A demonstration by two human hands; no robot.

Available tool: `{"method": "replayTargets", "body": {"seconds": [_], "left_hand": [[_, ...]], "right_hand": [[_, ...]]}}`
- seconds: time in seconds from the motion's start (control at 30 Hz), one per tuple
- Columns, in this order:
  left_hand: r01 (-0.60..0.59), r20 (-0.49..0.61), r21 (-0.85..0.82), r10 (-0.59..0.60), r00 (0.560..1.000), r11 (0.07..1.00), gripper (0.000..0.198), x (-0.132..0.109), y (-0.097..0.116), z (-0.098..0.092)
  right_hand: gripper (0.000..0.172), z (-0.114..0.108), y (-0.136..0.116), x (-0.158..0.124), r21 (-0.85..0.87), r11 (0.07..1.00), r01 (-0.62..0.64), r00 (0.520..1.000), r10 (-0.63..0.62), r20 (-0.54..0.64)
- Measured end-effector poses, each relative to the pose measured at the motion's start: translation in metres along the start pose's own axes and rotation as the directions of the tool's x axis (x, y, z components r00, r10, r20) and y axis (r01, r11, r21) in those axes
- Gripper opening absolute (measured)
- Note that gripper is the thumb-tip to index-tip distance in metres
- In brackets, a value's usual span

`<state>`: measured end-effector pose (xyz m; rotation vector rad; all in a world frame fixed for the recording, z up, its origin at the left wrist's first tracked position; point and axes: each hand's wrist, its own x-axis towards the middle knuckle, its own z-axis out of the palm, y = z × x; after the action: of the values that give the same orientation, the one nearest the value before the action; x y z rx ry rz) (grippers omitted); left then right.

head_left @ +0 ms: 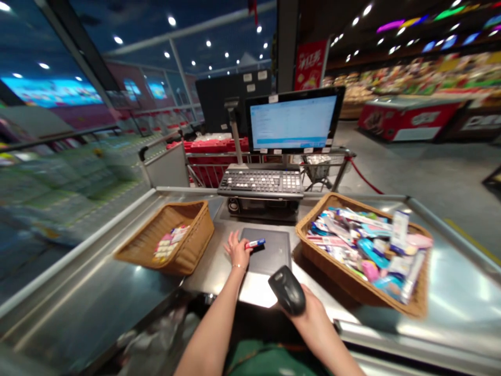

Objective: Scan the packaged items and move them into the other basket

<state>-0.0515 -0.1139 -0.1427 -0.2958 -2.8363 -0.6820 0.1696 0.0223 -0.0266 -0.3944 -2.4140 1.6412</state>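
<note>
My left hand (238,251) is over the metal counter, thumb and finger pinching a small blue, white and red stick-shaped package (255,244). Its other fingers are spread. Beneath the package lies a dark flat plate (276,256) set in the counter. A black handheld barcode scanner (287,290) is gripped in my right hand (311,313), its head pointing up and left toward the plate. To the left, a wicker basket (195,240) holds a few small packages. On the right, a second wicker basket (332,269) is heaped with packaged goods, some resembling toothbrushes and boxes.
Behind the plate stand a keyboard (261,181) and a lit monitor (293,122), with a dark second screen (219,102) beside it. Metal rails and red crates (211,149) are beyond. Metal counter edges run along both sides.
</note>
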Motion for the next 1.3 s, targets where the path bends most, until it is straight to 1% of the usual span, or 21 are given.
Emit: {"method": "replayTargets", "body": {"seconds": [0.13,0.2,0.37,0.5,0.77,1.07,1.3], "left_hand": [[0.045,-0.067,0.017,-0.043,0.997,0.999,0.007,0.024,-0.013,0.000],[0.047,-0.105,0.021,-0.044,0.993,0.999,0.007,0.034,-0.020,-0.001],[0.059,-0.129,0.028,-0.054,0.990,0.998,0.008,0.046,-0.033,-0.002],[0.091,-0.140,0.029,-0.087,0.986,0.995,0.004,0.049,-0.039,-0.001],[0.103,-0.133,0.020,-0.099,0.986,0.994,0.006,0.046,-0.042,0.000],[0.071,-0.152,-0.001,-0.070,0.986,0.997,0.003,0.047,-0.038,-0.003],[0.046,-0.173,-0.014,-0.048,0.984,0.999,0.004,0.046,-0.037,-0.006]], "right_hand": [[0.027,0.006,-0.006,0.007,0.031,0.999,0.019,1.000,-0.019,-0.007],[0.028,0.010,-0.008,0.009,0.044,0.999,0.019,1.000,-0.019,-0.014],[0.035,0.021,-0.014,0.007,0.060,0.998,0.005,1.000,-0.004,-0.010],[0.038,0.029,-0.018,0.003,0.063,0.998,0.005,1.000,-0.007,0.022],[0.032,0.031,-0.017,0.002,0.042,0.999,0.005,0.998,-0.008,0.065],[0.034,0.030,-0.014,0.000,0.008,1.000,0.010,0.997,-0.010,0.071],[0.034,0.028,-0.017,-0.001,-0.004,1.000,0.004,0.998,-0.004,0.065]]}}
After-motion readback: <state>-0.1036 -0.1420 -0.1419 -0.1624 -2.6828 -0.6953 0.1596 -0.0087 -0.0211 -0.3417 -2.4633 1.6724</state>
